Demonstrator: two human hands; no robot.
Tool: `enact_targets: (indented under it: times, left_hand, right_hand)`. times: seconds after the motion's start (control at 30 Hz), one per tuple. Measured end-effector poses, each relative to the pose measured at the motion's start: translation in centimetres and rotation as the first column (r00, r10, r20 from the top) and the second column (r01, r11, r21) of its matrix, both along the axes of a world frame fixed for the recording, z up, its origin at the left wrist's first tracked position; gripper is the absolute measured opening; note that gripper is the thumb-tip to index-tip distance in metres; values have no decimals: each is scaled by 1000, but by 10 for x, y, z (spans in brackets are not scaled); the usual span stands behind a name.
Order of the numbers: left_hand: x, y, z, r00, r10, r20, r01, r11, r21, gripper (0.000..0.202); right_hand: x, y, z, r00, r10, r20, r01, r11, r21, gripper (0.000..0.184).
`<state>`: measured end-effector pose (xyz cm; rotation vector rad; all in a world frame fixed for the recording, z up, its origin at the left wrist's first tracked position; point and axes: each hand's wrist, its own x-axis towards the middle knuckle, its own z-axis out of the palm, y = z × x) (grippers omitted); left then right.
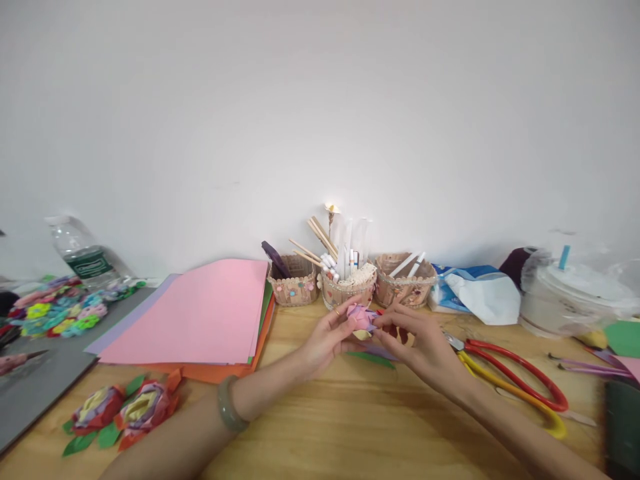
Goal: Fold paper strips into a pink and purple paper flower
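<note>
A small pink-and-lilac paper flower [361,317] is gripped by the left hand [327,337], its three-o'clock edge pinched by the right hand [420,335]. Petals [369,325] could be creased by overtight pressure.

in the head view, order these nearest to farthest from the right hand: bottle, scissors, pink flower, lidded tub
1. Pink flower: at the fingertips of the right hand.
2. Scissors: just right of that hand.
3. Lidded tub: farther right, beyond the scissors.
4. Bottle: at the far left.
</note>
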<state>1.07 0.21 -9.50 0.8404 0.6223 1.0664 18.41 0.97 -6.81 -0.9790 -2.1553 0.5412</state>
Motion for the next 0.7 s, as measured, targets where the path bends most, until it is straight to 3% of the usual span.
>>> enact_targets:
  times: [0.33,0.7]
  left_hand:
    - [2,1,0,1000,13,-22,-13,1000,-10,69]
    - [0,1,1,998,46,-42,-48,997,-60,60]
  right_hand:
    - [0,1,-7,997,-54,58,47,992,113,14]
    - [0,0,-2,998,-38,40,36,999,33,17]
